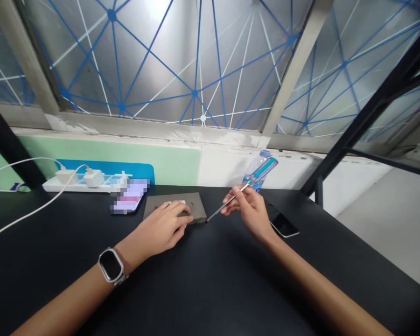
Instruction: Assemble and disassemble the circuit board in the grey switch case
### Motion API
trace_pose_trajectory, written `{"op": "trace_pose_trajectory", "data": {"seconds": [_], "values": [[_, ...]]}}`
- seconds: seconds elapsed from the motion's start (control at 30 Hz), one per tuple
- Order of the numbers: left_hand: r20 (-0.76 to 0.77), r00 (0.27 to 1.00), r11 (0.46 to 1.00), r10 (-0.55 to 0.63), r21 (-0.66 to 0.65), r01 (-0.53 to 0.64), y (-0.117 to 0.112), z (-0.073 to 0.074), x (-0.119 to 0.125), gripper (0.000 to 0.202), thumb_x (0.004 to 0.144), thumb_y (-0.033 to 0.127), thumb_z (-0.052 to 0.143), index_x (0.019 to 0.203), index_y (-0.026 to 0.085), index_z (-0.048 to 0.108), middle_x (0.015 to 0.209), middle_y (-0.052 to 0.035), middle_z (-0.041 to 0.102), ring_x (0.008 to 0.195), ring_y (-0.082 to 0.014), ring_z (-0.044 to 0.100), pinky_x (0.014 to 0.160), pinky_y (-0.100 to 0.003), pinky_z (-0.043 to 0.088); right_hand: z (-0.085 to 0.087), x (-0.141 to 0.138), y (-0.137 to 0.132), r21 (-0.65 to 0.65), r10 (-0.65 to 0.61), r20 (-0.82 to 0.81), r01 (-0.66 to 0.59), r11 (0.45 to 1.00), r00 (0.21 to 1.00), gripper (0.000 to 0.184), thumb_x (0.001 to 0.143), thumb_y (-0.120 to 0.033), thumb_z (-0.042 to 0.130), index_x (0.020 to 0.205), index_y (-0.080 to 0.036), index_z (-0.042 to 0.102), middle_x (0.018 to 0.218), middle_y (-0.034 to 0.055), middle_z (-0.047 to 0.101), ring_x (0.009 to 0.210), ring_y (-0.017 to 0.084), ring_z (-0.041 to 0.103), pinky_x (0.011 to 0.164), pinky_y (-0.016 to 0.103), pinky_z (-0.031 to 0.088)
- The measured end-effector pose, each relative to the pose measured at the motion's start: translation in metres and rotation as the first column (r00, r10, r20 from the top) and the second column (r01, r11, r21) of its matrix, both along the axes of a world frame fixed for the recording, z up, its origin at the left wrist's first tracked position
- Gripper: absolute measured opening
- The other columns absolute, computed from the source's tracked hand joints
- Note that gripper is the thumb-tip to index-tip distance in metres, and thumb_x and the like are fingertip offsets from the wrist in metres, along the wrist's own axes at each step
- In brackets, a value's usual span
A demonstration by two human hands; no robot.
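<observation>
A flat grey box [199, 205] lies on the black table, with a light patch and small dark marks on its top, partly covered by fingers. Across its top and front edge rests my left hand [168, 224], fingers stretched out and slightly bent, not wrapped round it. A screwdriver [255, 177] with a clear and blue handle and a long metal shaft is pinched in my right hand [250, 207]. Its shaft slants down to the left, and the tip is at the box's front right corner. Whether the tip touches the box I cannot tell.
A phone with a lit screen [131, 198] lies left of the box. Behind it, a white power strip [70, 185] holds plugs with white cables. A dark-screened phone [283, 223] lies beyond my right wrist. A plastic bottle [261, 161] stands behind the screwdriver, near the wall.
</observation>
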State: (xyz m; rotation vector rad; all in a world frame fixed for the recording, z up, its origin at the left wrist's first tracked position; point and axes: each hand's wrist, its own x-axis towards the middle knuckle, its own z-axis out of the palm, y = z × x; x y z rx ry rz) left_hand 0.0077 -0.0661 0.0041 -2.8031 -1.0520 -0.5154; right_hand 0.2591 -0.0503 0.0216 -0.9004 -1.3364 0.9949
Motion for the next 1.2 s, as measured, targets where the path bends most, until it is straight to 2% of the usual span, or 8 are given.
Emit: {"op": "trace_pose_trajectory", "data": {"seconds": [0.27,0.4,0.5,0.63,0.77,0.93,1.07,1.2], "values": [[0.012,0.999,0.996,-0.04,-0.083,0.041,0.004,-0.002,-0.011,0.037,0.094,0.024,0.048,0.129,0.029,0.059,0.137,-0.009,0.054,0.125,-0.029,0.051,0.1,-0.049,0.043,-0.026,0.012,-0.007,-0.243,0.032,-0.196,-0.08,0.967,0.98,0.034,0.089,-0.052,0.059,0.09,-0.019,0.051,0.071,0.0031,0.069,0.05,0.017,0.066,0.048,0.029,0.052],[0.058,0.998,0.991,0.023,-0.137,-0.015,0.019,0.0,-0.015,0.066,0.085,0.035,0.062,0.147,0.029,0.039,0.153,-0.0119,0.038,0.139,-0.0352,0.036,0.107,-0.056,0.037,-0.026,0.003,-0.013,-0.267,0.074,-0.175,-0.119,0.956,0.982,0.034,0.089,-0.052,0.059,0.09,-0.019,0.051,0.069,0.0032,0.069,0.048,0.017,0.066,0.046,0.027,0.051],[-0.058,0.993,0.975,0.103,-0.193,-0.113,0.041,-0.001,-0.012,0.082,0.077,0.044,0.069,0.15,0.027,0.036,0.158,-0.0167,0.028,0.143,-0.0434,0.026,0.109,-0.064,0.029,-0.027,-0.001,-0.017,-0.265,0.113,-0.166,-0.154,0.952,0.98,0.035,0.089,-0.054,0.058,0.091,-0.019,0.051,0.069,0.0032,0.07,0.047,0.016,0.065,0.045,0.026,0.05],[-0.14,0.979,0.951,0.145,-0.253,-0.177,0.055,-0.003,-0.008,0.083,0.078,0.058,0.065,0.15,0.03,0.036,0.154,-0.019,0.037,0.132,-0.0442,0.046,0.103,-0.063,0.037,-0.03,-0.002,-0.017,-0.26,0.119,-0.16,-0.158,0.953,0.98,0.036,0.091,-0.054,0.055,0.093,-0.018,0.051,0.069,0.0034,0.07,0.046,0.016,0.065,0.044,0.025,0.05],[-0.137,0.947,0.942,0.292,-0.128,-0.309,0.038,-0.002,-0.007,0.085,0.082,0.075,0.046,0.147,0.02,0.043,0.143,-0.0278,0.046,0.12,-0.047,0.055,0.089,-0.058,0.048,-0.028,0.0,-0.018,-0.255,0.114,-0.159,-0.153,0.955,0.981,0.033,0.089,-0.051,0.059,0.095,-0.019,0.05,0.07,0.0017,0.069,0.047,0.016,0.066,0.045,0.026,0.051],[-0.131,0.895,0.903,0.427,-0.001,-0.431,0.02,0.004,-0.005,0.056,0.096,0.054,0.036,0.113,0.012,0.068,0.126,-0.025,0.057,0.083,-0.0342,0.07,0.072,-0.049,0.054,-0.025,-0.002,-0.021,-0.25,0.137,-0.156,-0.173,0.953,0.978,0.033,0.083,-0.04,0.069,0.099,-0.022,0.046,0.071,-0.0026,0.065,0.05,0.015,0.066,0.048,0.027,0.052],[-0.021,0.981,0.977,0.195,0.086,-0.193,0.032,0.0,0.0,0.032,0.093,0.029,0.046,0.115,0.015,0.064,0.134,-0.0198,0.054,0.124,-0.0385,0.051,0.098,-0.057,0.043,-0.026,-0.007,-0.022,-0.239,0.159,-0.155,-0.193,0.951,0.975,0.033,0.084,-0.04,0.068,0.1,-0.023,0.045,0.072,-0.0035,0.063,0.051,0.014,0.065,0.048,0.027,0.053],[0.11,0.994,0.99,-0.017,-0.134,0.032,0.046,-0.013,0.003,0.044,0.092,0.01,0.036,0.128,0.026,0.057,0.147,-0.0067,0.047,0.135,-0.026,0.042,0.109,-0.052,0.036,-0.029,-0.008,-0.022,-0.223,0.158,-0.134,-0.185,0.957,0.978,0.033,0.085,-0.043,0.067,0.1,-0.024,0.045,0.071,-0.0044,0.062,0.05,0.014,0.064,0.047,0.026,0.051]]}}
